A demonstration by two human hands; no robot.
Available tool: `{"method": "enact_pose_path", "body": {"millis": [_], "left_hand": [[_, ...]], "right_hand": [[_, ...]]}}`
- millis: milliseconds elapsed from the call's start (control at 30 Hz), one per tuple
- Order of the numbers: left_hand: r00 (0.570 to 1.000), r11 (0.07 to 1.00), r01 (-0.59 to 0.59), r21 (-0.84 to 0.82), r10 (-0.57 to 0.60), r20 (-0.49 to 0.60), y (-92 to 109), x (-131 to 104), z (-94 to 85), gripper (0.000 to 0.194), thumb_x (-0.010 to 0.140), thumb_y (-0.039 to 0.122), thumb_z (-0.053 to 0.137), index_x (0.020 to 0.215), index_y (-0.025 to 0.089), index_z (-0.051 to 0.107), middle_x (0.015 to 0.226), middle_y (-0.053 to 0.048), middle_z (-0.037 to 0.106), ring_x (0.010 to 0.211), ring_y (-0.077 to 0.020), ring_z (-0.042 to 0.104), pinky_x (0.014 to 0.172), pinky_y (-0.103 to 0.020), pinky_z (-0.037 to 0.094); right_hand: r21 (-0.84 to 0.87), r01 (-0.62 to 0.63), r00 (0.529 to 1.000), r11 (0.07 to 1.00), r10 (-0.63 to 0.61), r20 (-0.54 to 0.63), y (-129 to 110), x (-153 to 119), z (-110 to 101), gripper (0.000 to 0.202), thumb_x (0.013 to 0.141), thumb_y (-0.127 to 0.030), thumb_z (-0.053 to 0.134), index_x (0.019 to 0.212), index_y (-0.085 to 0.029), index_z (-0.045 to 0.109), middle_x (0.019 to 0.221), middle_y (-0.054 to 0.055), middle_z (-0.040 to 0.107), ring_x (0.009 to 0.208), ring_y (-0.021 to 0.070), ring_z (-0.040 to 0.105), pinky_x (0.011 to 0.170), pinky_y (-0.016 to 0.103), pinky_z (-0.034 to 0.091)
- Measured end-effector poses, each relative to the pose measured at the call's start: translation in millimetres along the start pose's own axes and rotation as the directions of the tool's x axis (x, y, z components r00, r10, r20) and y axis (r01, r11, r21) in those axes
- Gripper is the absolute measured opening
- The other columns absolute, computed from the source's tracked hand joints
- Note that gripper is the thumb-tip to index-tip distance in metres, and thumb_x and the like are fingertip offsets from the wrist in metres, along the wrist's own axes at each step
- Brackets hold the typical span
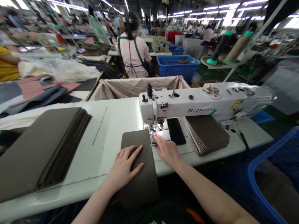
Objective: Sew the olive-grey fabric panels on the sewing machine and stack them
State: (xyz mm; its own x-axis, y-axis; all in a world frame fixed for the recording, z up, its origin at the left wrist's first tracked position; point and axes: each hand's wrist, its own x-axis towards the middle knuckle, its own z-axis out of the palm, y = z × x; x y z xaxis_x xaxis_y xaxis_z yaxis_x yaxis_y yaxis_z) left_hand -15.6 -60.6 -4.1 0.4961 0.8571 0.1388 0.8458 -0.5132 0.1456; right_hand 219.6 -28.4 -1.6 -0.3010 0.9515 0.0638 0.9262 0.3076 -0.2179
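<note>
Tubes (230, 7) blaze in rows overhead, burning out to plain white, and there's daylight-bright glare at the upper right! A strong glow under the machine's (177, 102) head whitens the metal plate (164, 135), while the table (116, 116) shines pale. Left hand (125, 166) and right hand (168, 151) come through clear; below the table edge it's deep shadow. Out wide, the basket (253, 174) stretches and softens, the far background smears, and blocky pixels cover a co-worker's head (132, 25).

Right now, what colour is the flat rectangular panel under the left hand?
The flat rectangular panel is plain dark greyish-brown, seen best in the head view.
</note>
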Motion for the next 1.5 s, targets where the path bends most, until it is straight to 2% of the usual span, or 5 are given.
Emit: {"method": "enact_pose_path", "body": {"millis": [133,300,467,600,1500], "left_hand": [[0.991,0.989,-0.129,-0.072,0.131,0.028,-10,34,-2.3,0.066,0.091,0.052,0.049,0.149,0.028,0.03,0.152,-0.007,0.035,0.138,-0.0305,0.032,0.114,-0.051,0.025],[0.994,0.99,-0.104,-0.099,0.107,0.021,-5,59,4.5,0.057,0.092,0.05,0.048,0.144,0.029,0.04,0.148,-0.006,0.042,0.135,-0.0286,0.039,0.111,-0.047,0.032],[0.989,0.984,-0.144,-0.109,0.146,0.008,2,60,11.1,0.064,0.092,0.05,0.047,0.149,0.026,0.03,0.155,-0.005,0.03,0.143,-0.0264,0.027,0.118,-0.048,0.02],[0.99,0.984,-0.134,-0.12,0.138,0.021,2,61,10.1,0.065,0.092,0.053,0.047,0.149,0.029,0.029,0.155,-0.003,0.032,0.142,-0.0259,0.028,0.116,-0.047,0.024],[0.985,0.971,-0.157,-0.181,0.167,0.042,-4,66,9.0,0.065,0.09,0.048,0.052,0.149,0.026,0.032,0.154,-0.004,0.032,0.144,-0.0263,0.025,0.119,-0.049,0.018]], "right_hand": [[0.026,-0.009,0.999,1.0,0.01,-0.036,3,-4,3,0.049,0.095,-0.027,0.042,0.144,-0.025,0.038,0.15,0.004,0.04,0.099,0.019,0.065,0.081,0.031,0.049],[0.045,-0.002,0.999,0.999,0.004,-0.041,2,-2,3,0.048,0.096,-0.028,0.042,0.144,-0.027,0.039,0.15,0.002,0.04,0.1,0.0183,0.065,0.082,0.031,0.049],[0.047,-0.001,1.0,0.999,0.002,-0.026,2,-1,4,0.048,0.095,-0.027,0.043,0.143,-0.027,0.04,0.15,0.002,0.04,0.098,0.018,0.065,0.08,0.031,0.049],[0.043,-0.004,1.0,0.999,0.005,-0.014,2,0,4,0.05,0.094,-0.025,0.044,0.143,-0.028,0.04,0.151,0.002,0.039,0.097,0.0182,0.065,0.08,0.031,0.049],[0.042,-0.005,1.0,0.999,0.004,0.024,2,2,3,0.055,0.092,-0.023,0.044,0.145,-0.028,0.036,0.152,0.001,0.037,0.096,0.0186,0.065,0.079,0.032,0.05]]}}
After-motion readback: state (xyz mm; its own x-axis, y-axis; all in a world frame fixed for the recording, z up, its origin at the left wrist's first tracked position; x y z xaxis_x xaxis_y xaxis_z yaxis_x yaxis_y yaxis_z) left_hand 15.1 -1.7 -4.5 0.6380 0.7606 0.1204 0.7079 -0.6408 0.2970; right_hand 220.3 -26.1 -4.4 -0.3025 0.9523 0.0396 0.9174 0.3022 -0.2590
